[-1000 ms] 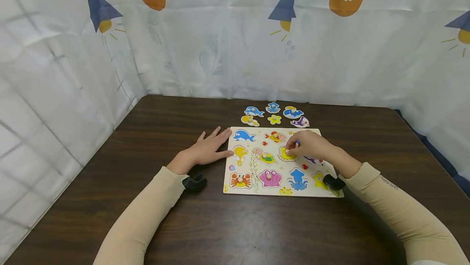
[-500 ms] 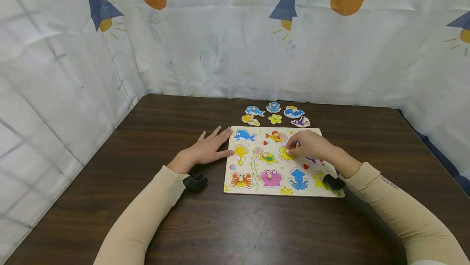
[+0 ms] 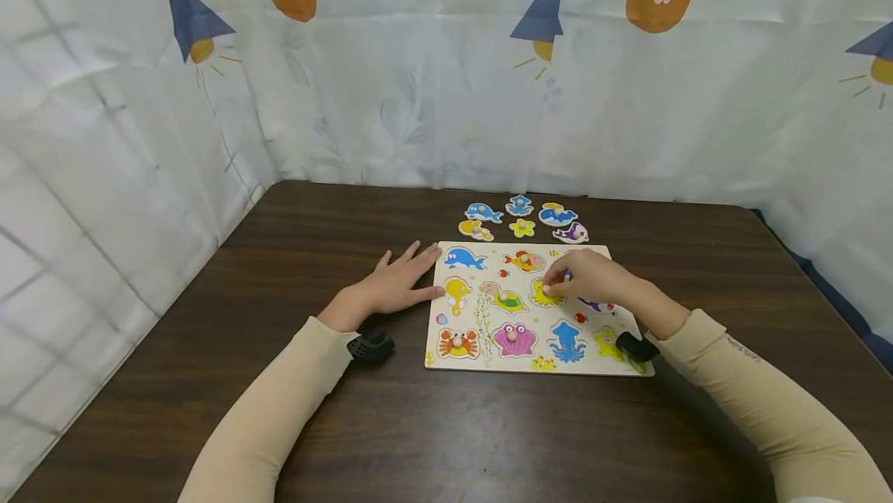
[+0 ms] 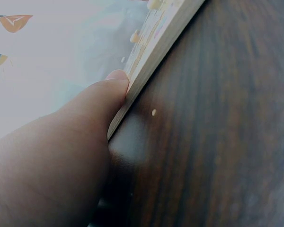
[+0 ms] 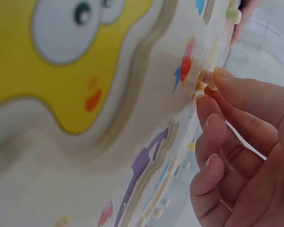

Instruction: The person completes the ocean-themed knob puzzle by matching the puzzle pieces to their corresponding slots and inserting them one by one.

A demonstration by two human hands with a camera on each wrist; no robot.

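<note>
A wooden puzzle board point(image 3: 600, 366) with sea-animal pictures lies on the table. My right hand point(image 3: 589, 274) is over its right half, thumb and index finger pinching the wooden knob of a yellow scalloped puzzle piece point(image 3: 540, 298), which sits at its matching outline. In the right wrist view the thumb and fingertips point(image 5: 221, 74) meet at that knob, the other fingers curled below. With fingers spread, my left hand point(image 3: 394, 282) rests at the board's left edge; its thumb point(image 4: 116, 78) lies against that edge. Knobbed crab point(image 3: 458, 342) and pink shell point(image 3: 514, 339) pieces sit in the board.
Beyond the board's far edge lie several loose knobbed pieces, among them a blue whale point(image 3: 483, 212), a yellow star point(image 3: 522, 228) and a purple fish point(image 3: 570, 232). The dark wooden table point(image 3: 446, 433) extends around the board. A patterned white curtain point(image 3: 432, 115) hangs behind.
</note>
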